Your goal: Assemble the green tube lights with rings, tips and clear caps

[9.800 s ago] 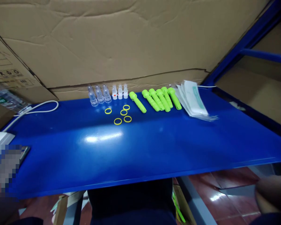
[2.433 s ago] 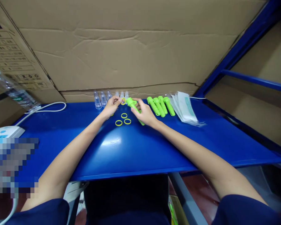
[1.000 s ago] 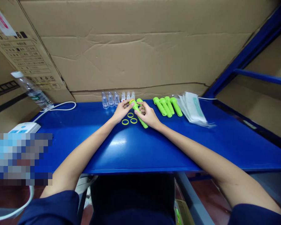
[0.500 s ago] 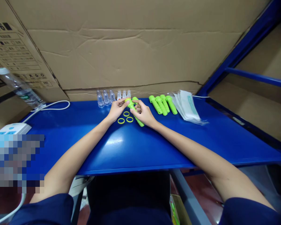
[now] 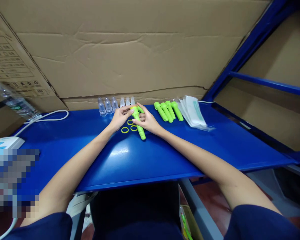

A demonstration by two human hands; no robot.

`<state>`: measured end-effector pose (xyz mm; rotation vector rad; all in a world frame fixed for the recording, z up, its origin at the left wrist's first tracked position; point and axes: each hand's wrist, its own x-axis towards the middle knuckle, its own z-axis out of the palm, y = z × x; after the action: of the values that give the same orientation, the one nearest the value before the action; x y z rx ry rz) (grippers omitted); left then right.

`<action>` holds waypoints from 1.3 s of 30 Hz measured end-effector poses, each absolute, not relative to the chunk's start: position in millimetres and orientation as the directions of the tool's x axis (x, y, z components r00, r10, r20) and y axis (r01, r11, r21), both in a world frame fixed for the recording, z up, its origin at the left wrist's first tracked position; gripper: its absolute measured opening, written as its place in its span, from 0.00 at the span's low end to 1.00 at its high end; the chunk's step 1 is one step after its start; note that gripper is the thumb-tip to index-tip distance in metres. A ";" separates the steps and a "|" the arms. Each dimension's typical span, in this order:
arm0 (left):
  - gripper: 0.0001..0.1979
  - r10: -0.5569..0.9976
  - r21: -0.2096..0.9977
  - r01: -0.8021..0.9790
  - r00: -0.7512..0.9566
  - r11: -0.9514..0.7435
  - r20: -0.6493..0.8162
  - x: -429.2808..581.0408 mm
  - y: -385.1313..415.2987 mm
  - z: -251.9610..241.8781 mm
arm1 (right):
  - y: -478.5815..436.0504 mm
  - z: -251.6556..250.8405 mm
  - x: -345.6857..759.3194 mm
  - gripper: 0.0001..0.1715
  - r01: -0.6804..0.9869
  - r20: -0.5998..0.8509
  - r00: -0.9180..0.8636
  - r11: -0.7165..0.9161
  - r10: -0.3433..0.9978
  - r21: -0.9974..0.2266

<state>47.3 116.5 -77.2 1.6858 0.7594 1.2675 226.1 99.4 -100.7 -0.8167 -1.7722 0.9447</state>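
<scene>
Both my hands are closed on a bright green flashlight-shaped plastic body [image 5: 140, 128], its wide head up and its ridged handle slanting down toward me. My left hand [image 5: 120, 118] pinches the head, where a yellow ring [image 5: 133, 108] shows at the rim. My right hand [image 5: 149, 122] wraps the upper handle from the right, its thumb across the front. Part of another green body [image 5: 140, 109] shows behind my right fingers. Just below my left hand, loose yellow rings [image 5: 125, 130] lie on the blue table [image 5: 150, 156].
Clear plastic cone-topped pieces [image 5: 108, 105] stand in a row at the back. Several green bodies [image 5: 167, 111] lie to the right, beside plastic-wrapped white packets [image 5: 194, 111]. On the left are a water bottle [image 5: 16, 101], a white cable [image 5: 61, 116] and a power strip [image 5: 8, 143]. Cardboard [image 5: 120, 66] walls the back.
The green body has turned more upright, its lower end swinging a little left. Both hands still hold it. The whole view has shifted slightly.
</scene>
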 end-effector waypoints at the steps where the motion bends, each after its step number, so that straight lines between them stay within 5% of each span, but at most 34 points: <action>1: 0.32 0.850 0.896 -0.020 0.307 -0.444 0.428 47.7 115.8 -76.6 | 100.0 -101.2 225.3 0.53 0.090 0.399 -0.349 0.454 0.848 -0.886; 6: 0.28 0.820 0.868 0.014 0.336 -0.497 0.464 49.1 114.0 -75.4 | 103.0 -104.9 221.2 0.52 0.042 0.337 -0.386 0.381 0.859 -0.924; 14: 0.25 0.805 0.842 0.026 0.310 -0.539 0.506 51.7 115.1 -79.1 | 101.1 -106.1 222.3 0.53 0.038 0.381 -0.370 0.423 0.847 -0.905; 25: 0.28 0.823 0.845 0.023 0.240 -0.535 0.515 57.4 106.9 -75.7 | 99.7 -111.8 220.7 0.39 0.140 0.496 -0.288 0.548 0.819 -0.824; 39: 0.21 0.822 0.814 0.121 0.150 -0.568 0.550 59.2 106.3 -83.2 | 99.8 -110.9 221.0 0.37 0.053 0.500 -0.281 0.534 0.819 -0.844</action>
<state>59.2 106.3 -83.2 1.8165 0.9006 1.4629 221.0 99.8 -110.9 -0.7397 -1.7026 0.8939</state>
